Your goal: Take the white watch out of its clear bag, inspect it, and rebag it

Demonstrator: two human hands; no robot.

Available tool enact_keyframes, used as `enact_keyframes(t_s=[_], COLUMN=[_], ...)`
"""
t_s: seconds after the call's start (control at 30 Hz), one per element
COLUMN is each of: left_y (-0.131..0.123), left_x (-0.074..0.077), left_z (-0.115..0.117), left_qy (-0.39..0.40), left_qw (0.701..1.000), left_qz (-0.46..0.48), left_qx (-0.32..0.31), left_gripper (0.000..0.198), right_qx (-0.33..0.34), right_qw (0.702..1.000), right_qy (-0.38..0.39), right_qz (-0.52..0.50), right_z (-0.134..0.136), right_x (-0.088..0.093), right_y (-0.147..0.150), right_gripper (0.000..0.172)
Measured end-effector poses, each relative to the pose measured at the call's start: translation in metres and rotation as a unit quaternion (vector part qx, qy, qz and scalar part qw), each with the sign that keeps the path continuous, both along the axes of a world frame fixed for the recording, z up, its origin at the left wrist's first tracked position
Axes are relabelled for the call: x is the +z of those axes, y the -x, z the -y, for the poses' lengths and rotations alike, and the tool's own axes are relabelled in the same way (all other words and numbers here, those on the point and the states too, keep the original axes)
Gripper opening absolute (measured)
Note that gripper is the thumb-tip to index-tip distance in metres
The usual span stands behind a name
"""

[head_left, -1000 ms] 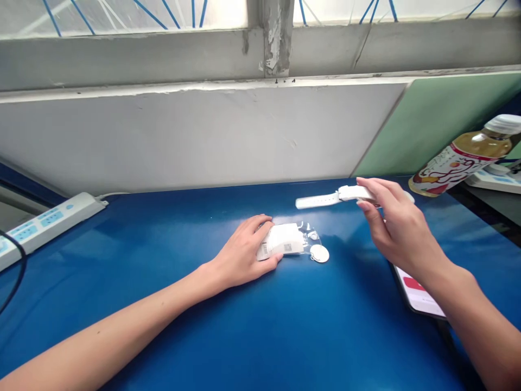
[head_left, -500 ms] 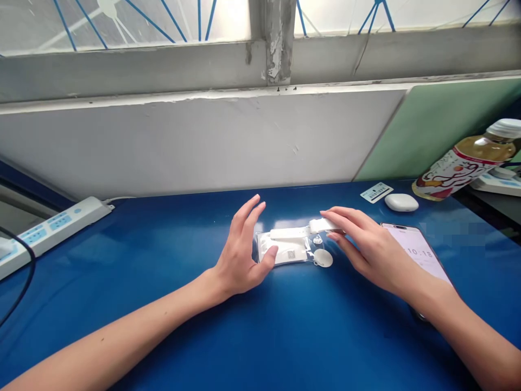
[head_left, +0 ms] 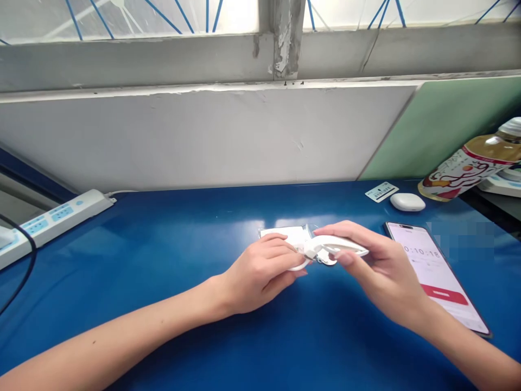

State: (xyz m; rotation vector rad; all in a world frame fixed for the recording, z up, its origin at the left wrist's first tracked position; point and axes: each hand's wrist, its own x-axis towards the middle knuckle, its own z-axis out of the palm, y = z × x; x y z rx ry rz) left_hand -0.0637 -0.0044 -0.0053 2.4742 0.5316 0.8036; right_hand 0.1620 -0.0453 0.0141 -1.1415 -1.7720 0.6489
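Observation:
A folded white lanyard strap (head_left: pixel 342 244) is raised over the blue table between my hands. My right hand (head_left: pixel 380 274) pinches its looped part between thumb and fingers. My left hand (head_left: pixel 260 271) is closed around the strap's other end, and its fingers hide part of it. Behind the left fingers lies a clear card sleeve (head_left: pixel 291 233) with a white card inside. A round white tag (head_left: pixel 329 258) and a small metal clasp or chain show under the strap, partly covered.
A phone (head_left: pixel 439 277) with a timer on its screen lies by my right forearm. Further back are a white earbud case (head_left: pixel 407 202), a small printed card (head_left: pixel 381 191) and a tilted drink bottle (head_left: pixel 468 165). A white power strip (head_left: pixel 67 214) lies at the left.
My left hand has gone from open beside the sleeve to closed on the strap. My right hand has turned, lifting and folding the strap off the sleeve. The view has shifted slightly.

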Motion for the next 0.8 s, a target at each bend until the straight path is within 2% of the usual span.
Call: enact_keyframes(t_s=[0.1,0.17,0.3,0.37,0.47,0.53,0.8], left_y=[-0.008,-0.014,-0.023,-0.025,-0.026,-0.028,-0.031], left_x=[0.005,0.007,0.006,0.003,-0.004,-0.009,-0.019], left_z=[0.008,0.010,0.006,0.003,0.001,0.002,0.004], left_qy=[0.162,0.296,0.540,0.611,0.674,0.694,0.690], left_qw=[0.984,0.947,0.816,0.758,0.699,0.678,0.681], left_qz=[0.076,0.122,0.199,0.216,0.220,0.223,0.231], left_qx=[0.017,0.029,-0.053,-0.078,-0.094,-0.094,-0.077], left_gripper=[0.032,0.036,0.043,0.042,0.038,0.039,0.040], right_qx=[-0.003,-0.008,0.006,0.044,0.099,0.122,0.145], right_qw=[0.996,0.992,0.979,0.964,0.918,0.885,0.785], right_qy=[0.050,0.071,0.128,0.176,0.258,0.307,0.424], right_qz=[-0.070,-0.103,-0.156,-0.192,-0.284,-0.329,-0.428], right_z=[-0.014,-0.029,-0.054,-0.061,-0.063,-0.063,-0.061], right_x=[0.013,0.021,0.023,0.018,0.009,0.005,0.005], right_y=[0.010,0.018,0.031,0.036,0.039,0.040,0.044], right_gripper=[0.027,0.030,0.036,0.039,0.042,0.044,0.050])
